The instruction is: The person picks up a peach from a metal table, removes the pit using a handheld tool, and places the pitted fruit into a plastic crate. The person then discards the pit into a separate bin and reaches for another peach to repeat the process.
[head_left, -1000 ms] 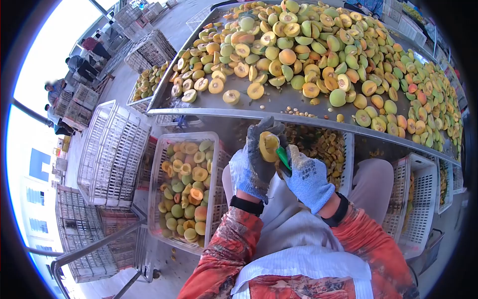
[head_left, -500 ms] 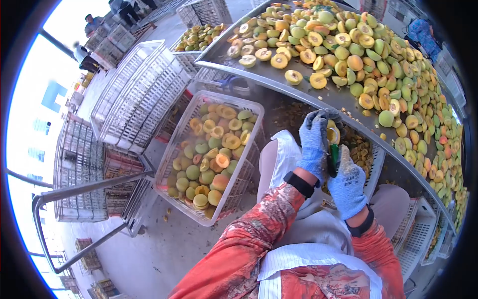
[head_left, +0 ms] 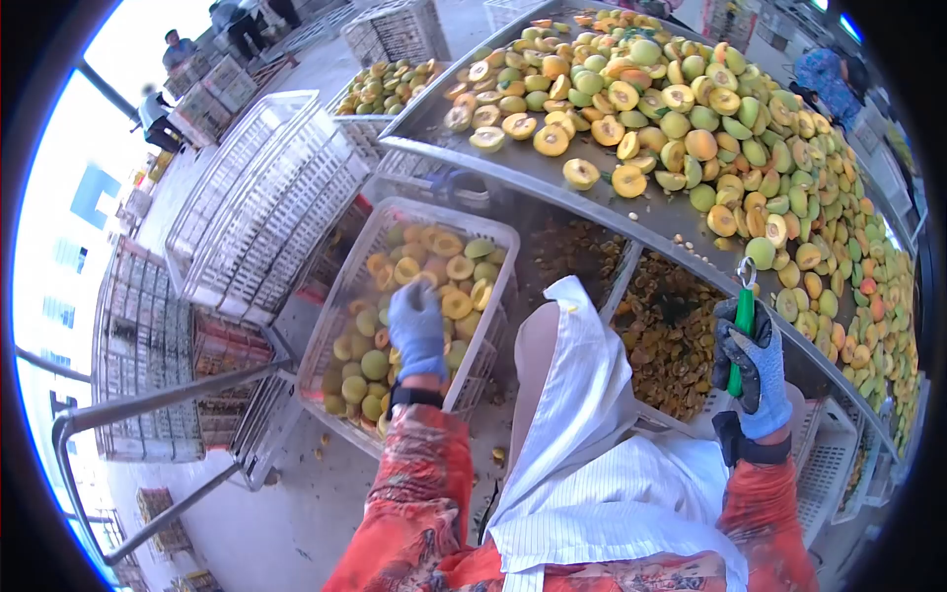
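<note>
My left hand (head_left: 416,328), in a blue knitted glove, hovers over a white plastic crate (head_left: 505,229) filled with peach halves (head_left: 457,303). Its fingers look curled together, and whatever they might hold is hidden. Away to the right, my right hand (head_left: 758,380) in a matching glove with a dark palm is wrapped round the green handle of a pitting tool (head_left: 742,326). The tool points upward, its metal loop at the edge of the sloping metal table (head_left: 621,204). Many halved peaches (head_left: 691,118) lie heaped on that table, cut faces showing on several.
Below the table edge, a bin holds brown-yellow pits and scraps (head_left: 666,331). Stacked white crates (head_left: 271,207) and a metal trolley handle (head_left: 178,393) stand on the left. More crates (head_left: 829,454) sit at lower right. Other people (head_left: 834,79) are in the background.
My hands have parted from working together on a peach half. The left moved left over the crate; the right moved right and turned the tool upward.
</note>
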Demonstrator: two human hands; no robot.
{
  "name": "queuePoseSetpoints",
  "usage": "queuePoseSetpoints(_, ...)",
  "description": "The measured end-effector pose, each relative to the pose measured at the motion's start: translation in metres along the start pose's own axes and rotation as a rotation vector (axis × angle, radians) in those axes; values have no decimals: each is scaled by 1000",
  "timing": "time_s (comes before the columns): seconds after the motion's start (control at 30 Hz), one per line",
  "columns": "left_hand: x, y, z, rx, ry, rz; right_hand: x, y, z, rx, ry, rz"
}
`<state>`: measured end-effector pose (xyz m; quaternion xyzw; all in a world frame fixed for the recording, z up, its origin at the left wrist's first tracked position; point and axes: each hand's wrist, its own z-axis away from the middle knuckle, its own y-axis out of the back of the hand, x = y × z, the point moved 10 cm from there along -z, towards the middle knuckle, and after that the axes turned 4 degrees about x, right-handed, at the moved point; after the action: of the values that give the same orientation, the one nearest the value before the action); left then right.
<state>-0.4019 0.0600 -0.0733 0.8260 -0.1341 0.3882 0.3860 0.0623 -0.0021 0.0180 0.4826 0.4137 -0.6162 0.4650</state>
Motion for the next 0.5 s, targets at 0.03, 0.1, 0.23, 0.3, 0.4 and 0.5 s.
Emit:
queuePoseSetpoints(0.03, -49, 8, 3, -113, -24, -414, 7, 16, -3, 2, 2, 5)
queuePoseSetpoints(0.1, -125, 17, 51, -519, 257, -917, 16, 37, -3, 37, -15, -52)
queuePoseSetpoints(0.23, -112, -17, 29, -467, 215, -578, 39, 47, -4, 17, -149, -108)
queuePoseSetpoints(0.3, 10, -52, -14, -279, -115, -335, 48, 49, -6, 74, -188, -153)
queuePoseSetpoints(0.4, 162, -127, -54, -236, -434, -319, 33, 51, -5, 99, -131, 149)
queuePoseSetpoints(0.5, 214, -231, -66, -487, -468, -701, 42, 72, -3, 110, -112, 441)
